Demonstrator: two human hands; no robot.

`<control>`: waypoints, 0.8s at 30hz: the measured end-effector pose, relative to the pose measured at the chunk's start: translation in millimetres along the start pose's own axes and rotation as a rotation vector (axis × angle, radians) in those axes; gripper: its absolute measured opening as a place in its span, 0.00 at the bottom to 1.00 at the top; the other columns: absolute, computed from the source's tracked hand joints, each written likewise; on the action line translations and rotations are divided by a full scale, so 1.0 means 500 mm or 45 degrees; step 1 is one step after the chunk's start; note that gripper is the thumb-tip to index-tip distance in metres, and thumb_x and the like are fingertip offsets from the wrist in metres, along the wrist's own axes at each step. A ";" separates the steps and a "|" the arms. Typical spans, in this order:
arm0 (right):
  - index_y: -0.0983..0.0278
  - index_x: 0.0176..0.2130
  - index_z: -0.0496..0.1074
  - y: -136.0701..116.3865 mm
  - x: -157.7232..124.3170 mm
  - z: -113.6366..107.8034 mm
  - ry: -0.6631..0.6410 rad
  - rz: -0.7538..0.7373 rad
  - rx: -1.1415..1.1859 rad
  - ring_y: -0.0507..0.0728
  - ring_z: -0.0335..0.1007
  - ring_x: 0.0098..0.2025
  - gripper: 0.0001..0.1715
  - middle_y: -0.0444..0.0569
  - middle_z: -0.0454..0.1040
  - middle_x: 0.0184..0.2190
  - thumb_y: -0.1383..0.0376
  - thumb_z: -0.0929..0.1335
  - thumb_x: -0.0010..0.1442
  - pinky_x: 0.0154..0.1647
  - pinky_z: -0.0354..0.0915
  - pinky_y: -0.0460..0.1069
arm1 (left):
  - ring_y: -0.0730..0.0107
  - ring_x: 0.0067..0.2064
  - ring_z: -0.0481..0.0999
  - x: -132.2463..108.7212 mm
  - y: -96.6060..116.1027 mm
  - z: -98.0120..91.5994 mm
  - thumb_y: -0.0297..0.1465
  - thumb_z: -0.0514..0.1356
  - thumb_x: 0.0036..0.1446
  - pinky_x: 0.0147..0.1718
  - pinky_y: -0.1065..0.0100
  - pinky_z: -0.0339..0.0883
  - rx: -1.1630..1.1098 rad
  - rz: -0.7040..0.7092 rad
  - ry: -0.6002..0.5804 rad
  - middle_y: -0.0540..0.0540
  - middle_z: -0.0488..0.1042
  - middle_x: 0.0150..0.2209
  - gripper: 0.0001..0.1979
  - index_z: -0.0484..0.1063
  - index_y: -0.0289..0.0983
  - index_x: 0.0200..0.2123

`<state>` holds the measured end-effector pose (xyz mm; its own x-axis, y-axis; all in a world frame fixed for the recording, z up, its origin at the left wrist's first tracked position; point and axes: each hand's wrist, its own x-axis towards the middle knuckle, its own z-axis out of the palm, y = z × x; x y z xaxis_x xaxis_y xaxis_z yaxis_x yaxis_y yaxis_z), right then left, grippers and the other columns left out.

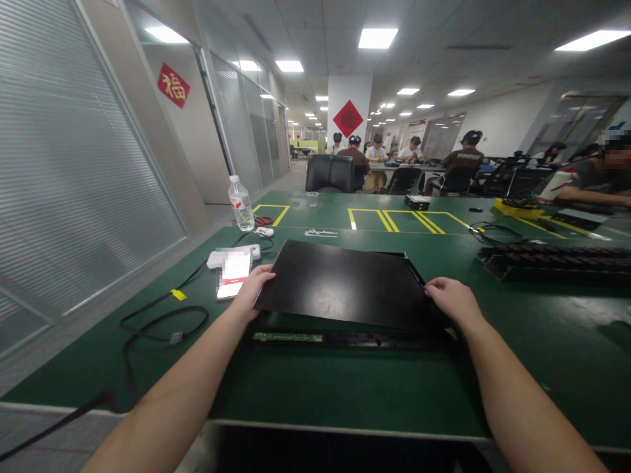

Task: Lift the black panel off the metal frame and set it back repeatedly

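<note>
A flat black screen panel (340, 282) lies tilted over a black frame (384, 339), its left side raised. A strip of green circuit board (288, 337) shows along the frame's near edge. My left hand (254, 289) grips the panel's left edge, thumb on top and the other fingers partly hidden below. At the right edge, my right hand (451, 299) is closed in a pinch, close to where panel and frame side meet. The panel covers most of the frame's inside.
Left of the panel are a lit phone (234, 274), a white mouse (265, 231), a water bottle (240, 205) and a black cable (162, 314). Calipers (320, 233) lie beyond. Long black parts (557, 259) rest at right, near another person (608, 174) seated at the table.
</note>
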<state>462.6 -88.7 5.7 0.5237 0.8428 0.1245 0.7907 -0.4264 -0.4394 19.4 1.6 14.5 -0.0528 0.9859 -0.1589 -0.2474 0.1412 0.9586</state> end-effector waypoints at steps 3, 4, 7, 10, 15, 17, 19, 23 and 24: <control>0.59 0.34 0.81 0.001 0.000 0.000 0.002 0.001 0.007 0.61 0.75 0.36 0.11 0.52 0.80 0.32 0.60 0.68 0.56 0.30 0.62 0.50 | 0.64 0.27 0.78 0.003 -0.002 -0.001 0.23 0.64 0.40 0.28 0.68 0.68 0.008 0.004 -0.009 0.47 0.79 0.29 0.20 0.74 0.34 0.41; 0.59 0.33 0.81 0.001 0.000 0.001 0.008 -0.003 0.009 0.61 0.75 0.35 0.11 0.52 0.80 0.32 0.60 0.68 0.56 0.30 0.62 0.50 | 0.64 0.28 0.78 0.004 -0.003 -0.002 0.23 0.64 0.40 0.29 0.68 0.69 0.012 0.003 -0.003 0.47 0.79 0.29 0.20 0.74 0.34 0.41; 0.59 0.32 0.81 0.001 0.001 0.002 0.018 -0.004 0.019 0.61 0.74 0.34 0.10 0.53 0.80 0.31 0.60 0.68 0.56 0.30 0.62 0.50 | 0.64 0.28 0.78 0.004 -0.003 -0.003 0.23 0.64 0.41 0.29 0.68 0.69 0.013 -0.001 0.019 0.47 0.80 0.30 0.19 0.74 0.35 0.41; 0.59 0.32 0.81 0.002 0.001 0.002 0.022 -0.003 0.029 0.60 0.74 0.33 0.10 0.52 0.80 0.30 0.61 0.68 0.55 0.30 0.61 0.50 | 0.64 0.28 0.79 0.001 -0.001 -0.002 0.23 0.64 0.42 0.28 0.68 0.70 0.011 -0.005 0.019 0.46 0.80 0.30 0.18 0.75 0.35 0.40; 0.59 0.31 0.80 0.007 0.004 0.002 0.015 0.016 0.070 0.60 0.73 0.33 0.09 0.50 0.80 0.30 0.61 0.68 0.55 0.30 0.61 0.50 | 0.65 0.27 0.79 -0.005 0.003 0.003 0.22 0.63 0.43 0.28 0.68 0.71 0.028 -0.021 0.045 0.46 0.81 0.30 0.17 0.76 0.35 0.41; 0.59 0.31 0.80 0.008 0.005 0.002 -0.003 0.029 0.099 0.59 0.73 0.33 0.09 0.49 0.80 0.30 0.61 0.68 0.56 0.30 0.61 0.50 | 0.64 0.27 0.79 -0.007 0.005 0.004 0.22 0.63 0.43 0.28 0.67 0.71 0.031 -0.023 0.055 0.45 0.82 0.31 0.17 0.76 0.35 0.40; 0.59 0.33 0.80 0.008 0.006 0.002 -0.018 0.057 0.120 0.59 0.73 0.33 0.09 0.48 0.80 0.31 0.62 0.68 0.55 0.30 0.61 0.50 | 0.63 0.28 0.79 -0.009 0.007 0.006 0.22 0.63 0.43 0.29 0.67 0.71 0.033 -0.015 0.070 0.45 0.82 0.31 0.16 0.77 0.35 0.39; 0.59 0.36 0.81 0.008 0.008 0.003 -0.017 0.087 0.130 0.59 0.74 0.34 0.11 0.49 0.81 0.31 0.62 0.68 0.55 0.31 0.61 0.50 | 0.64 0.29 0.80 -0.013 0.012 0.007 0.22 0.63 0.41 0.30 0.68 0.71 0.053 0.031 0.090 0.45 0.82 0.30 0.15 0.79 0.35 0.36; 0.59 0.37 0.81 0.009 0.008 0.004 -0.016 0.086 0.126 0.60 0.75 0.35 0.12 0.49 0.81 0.31 0.62 0.68 0.55 0.31 0.61 0.50 | 0.64 0.29 0.80 -0.015 0.013 0.007 0.22 0.64 0.41 0.31 0.68 0.72 0.069 0.040 0.098 0.45 0.82 0.30 0.15 0.79 0.36 0.36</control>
<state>467.7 -86.3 2.5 0.5701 0.8175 0.0812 0.7184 -0.4481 -0.5321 21.5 -4.4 22.7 -0.1349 0.9803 -0.1441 -0.1917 0.1169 0.9745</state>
